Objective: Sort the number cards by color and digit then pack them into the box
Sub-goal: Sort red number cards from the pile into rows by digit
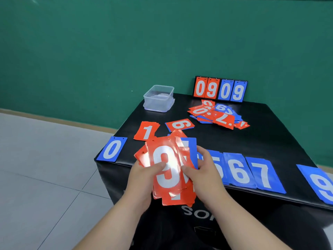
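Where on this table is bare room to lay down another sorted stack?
Bare tabletop lies between the mixed pile and the blue 5-6-7 row, and between blue 7 and blue 9. Crowded: the near centre, around the held red cards.

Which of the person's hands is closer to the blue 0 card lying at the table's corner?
Left. The left hand is just right of the blue 0 card; the right hand is farther right, past the held red cards.
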